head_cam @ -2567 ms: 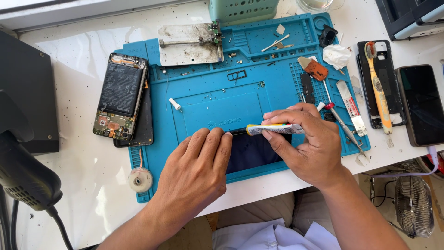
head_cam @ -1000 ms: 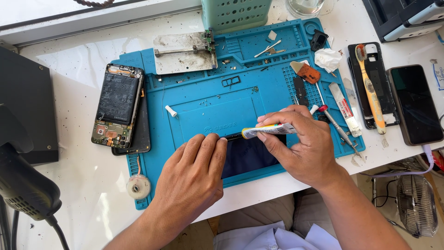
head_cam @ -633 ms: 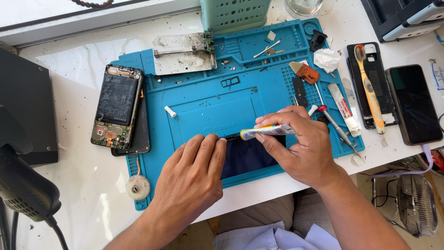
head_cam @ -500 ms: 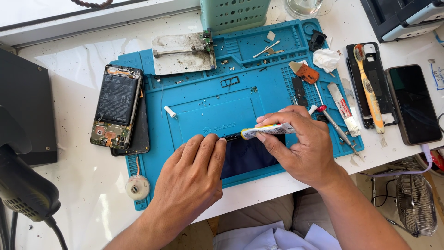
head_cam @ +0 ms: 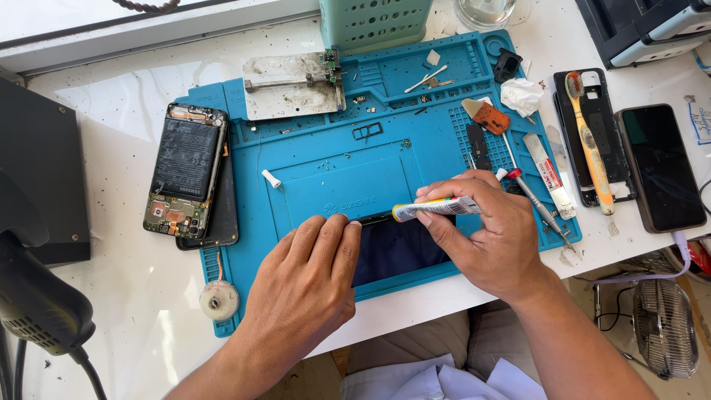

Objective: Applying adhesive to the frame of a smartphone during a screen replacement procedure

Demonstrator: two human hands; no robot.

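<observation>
A dark phone panel [head_cam: 396, 248] is being pressed flat at the near edge of the blue work mat [head_cam: 333, 159] by the spread fingers of the left hand [head_cam: 307, 285], which is gripping nothing. A small yellow-and-white tube [head_cam: 433, 210] is being pinched in the closed right hand [head_cam: 485, 233], its nozzle being held at the panel's upper edge. Too hard a squeeze is judged likely to smear the glass. An opened phone [head_cam: 184, 178] is lying well to the left; a screwdriver [head_cam: 537, 207], toothbrush [head_cam: 589, 144] and second handset [head_cam: 661, 167] are crowding the surface [head_cam: 126, 96] beside the right wrist.
</observation>
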